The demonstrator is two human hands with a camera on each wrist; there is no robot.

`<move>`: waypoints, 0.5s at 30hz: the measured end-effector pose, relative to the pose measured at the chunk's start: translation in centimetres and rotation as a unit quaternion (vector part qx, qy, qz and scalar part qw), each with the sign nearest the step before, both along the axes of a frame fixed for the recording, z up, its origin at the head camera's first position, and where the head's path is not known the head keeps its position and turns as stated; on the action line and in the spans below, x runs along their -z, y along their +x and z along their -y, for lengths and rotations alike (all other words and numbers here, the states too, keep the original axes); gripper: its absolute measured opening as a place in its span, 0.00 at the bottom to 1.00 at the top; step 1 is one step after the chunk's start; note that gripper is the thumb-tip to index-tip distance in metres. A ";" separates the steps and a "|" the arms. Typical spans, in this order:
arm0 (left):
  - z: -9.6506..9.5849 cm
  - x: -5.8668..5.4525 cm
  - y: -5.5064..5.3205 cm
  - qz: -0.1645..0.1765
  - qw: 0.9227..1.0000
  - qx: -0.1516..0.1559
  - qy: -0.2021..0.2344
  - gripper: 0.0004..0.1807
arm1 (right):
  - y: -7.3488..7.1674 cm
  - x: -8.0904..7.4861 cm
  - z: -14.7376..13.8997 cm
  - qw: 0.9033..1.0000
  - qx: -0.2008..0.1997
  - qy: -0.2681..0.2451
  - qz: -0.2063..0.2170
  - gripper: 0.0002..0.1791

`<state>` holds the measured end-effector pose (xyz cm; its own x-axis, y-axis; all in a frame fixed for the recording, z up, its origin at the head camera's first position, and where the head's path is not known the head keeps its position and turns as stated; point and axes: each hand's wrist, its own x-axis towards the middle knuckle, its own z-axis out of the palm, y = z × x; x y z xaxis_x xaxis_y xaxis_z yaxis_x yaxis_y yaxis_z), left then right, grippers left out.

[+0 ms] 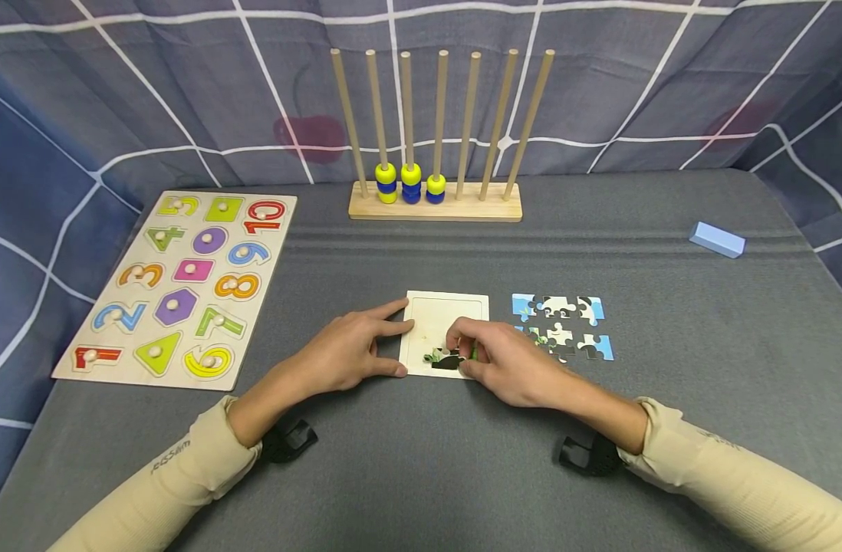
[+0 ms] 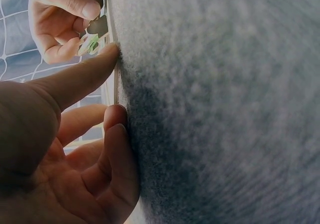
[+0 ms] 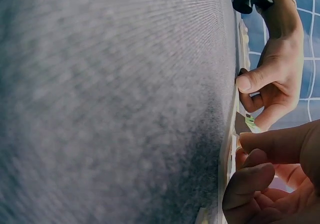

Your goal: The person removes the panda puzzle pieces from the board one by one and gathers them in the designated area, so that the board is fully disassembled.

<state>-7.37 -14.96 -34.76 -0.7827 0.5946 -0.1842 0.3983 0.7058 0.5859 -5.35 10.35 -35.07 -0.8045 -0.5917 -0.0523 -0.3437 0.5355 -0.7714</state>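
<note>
A small pale wooden puzzle tray lies in the middle of the table. My left hand rests along its left edge, fingers and thumb extended and touching the rim. Over the tray's lower right part, my right hand pinches a jigsaw piece between thumb and fingers; green and black show on it in the left wrist view. Fingers cover most of that piece in the head view. Beside it in the tray lies black, white and green jigsaw artwork. Several loose panda jigsaw pieces lie right of the tray.
A wooden number-and-shape board lies at the left. Behind the tray stands a peg rack with yellow and blue beads on some pegs. A light blue block sits far right. A checked cloth hangs behind the table.
</note>
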 end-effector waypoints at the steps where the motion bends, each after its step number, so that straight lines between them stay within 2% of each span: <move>1: 0.0 0.0 0.0 0.000 1.000 0.000 0.001 0.35 | 0.0 0.0 0.0 1.000 0.000 0.000 0.000 0.12; 15: 0.0 0.0 0.0 -0.003 1.000 0.000 -0.008 0.35 | -0.2 0.6 -0.3 0.999 0.003 -0.036 0.008 0.11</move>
